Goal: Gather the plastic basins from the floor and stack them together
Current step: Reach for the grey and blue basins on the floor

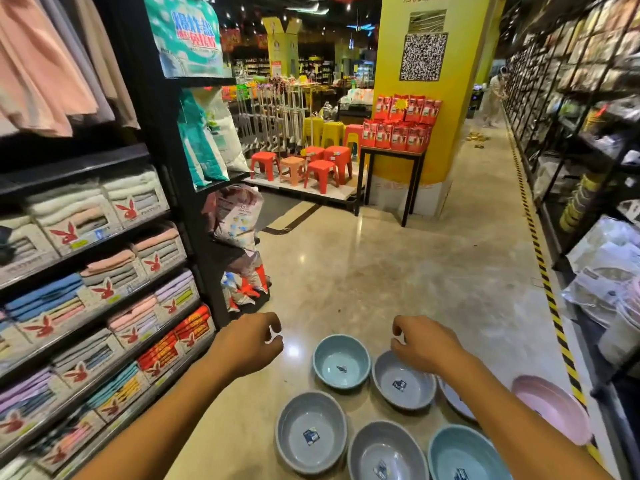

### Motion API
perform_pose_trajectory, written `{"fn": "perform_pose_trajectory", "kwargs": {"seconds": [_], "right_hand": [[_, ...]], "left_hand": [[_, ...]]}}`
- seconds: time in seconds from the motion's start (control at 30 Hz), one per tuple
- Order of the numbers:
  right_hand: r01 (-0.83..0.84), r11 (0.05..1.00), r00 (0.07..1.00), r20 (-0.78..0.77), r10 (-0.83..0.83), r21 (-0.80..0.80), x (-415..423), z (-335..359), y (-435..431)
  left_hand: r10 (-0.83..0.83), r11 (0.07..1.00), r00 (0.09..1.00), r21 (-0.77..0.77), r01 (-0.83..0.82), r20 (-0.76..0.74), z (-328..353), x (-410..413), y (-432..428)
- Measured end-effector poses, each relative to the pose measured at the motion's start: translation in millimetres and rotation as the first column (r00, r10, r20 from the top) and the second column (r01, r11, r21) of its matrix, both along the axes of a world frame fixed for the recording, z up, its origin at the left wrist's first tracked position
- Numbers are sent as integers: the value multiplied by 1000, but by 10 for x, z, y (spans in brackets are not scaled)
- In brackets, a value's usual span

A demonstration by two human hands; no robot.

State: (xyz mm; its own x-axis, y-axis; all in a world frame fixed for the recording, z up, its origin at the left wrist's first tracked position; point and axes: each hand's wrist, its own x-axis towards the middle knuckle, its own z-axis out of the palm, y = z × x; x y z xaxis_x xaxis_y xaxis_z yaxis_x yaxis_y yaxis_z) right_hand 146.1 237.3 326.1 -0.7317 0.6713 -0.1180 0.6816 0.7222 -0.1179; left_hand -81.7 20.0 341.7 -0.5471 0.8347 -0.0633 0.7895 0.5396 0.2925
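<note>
Left hand (249, 344) and right hand (424, 344) hover, grip loose and empty, over round grey and teal plastic basins (341, 362) lying mouth-up on the floor (381, 271), ready to nest.

The head-worn camera is looking forward and down along a shop aisle (wide-angle, shelves (86, 244) bowing at the edges), sitting close above the left hand (249, 341), right hand (424, 344) and basins (341, 362).
</note>
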Motion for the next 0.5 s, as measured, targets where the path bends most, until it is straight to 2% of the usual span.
{"fn": "perform_pose_trajectory", "kwargs": {"seconds": [0.2, 0.3, 0.5], "right_hand": [[-58, 998, 998, -19, 59, 35, -718, 62, 449], [-66, 997, 998, 24, 65, 32, -1008, 29, 534], [-22, 1000, 997, 68, 21, 22, -1697, 43, 718]], "left_hand": [[15, 999, 1000, 30, -14, -16, 44, -529, 419], [3, 1000, 1000, -6, -3, 1, -21, -794, 515], [-39, 998, 999, 43, 38, 12, -137, -1562, 706]]}}
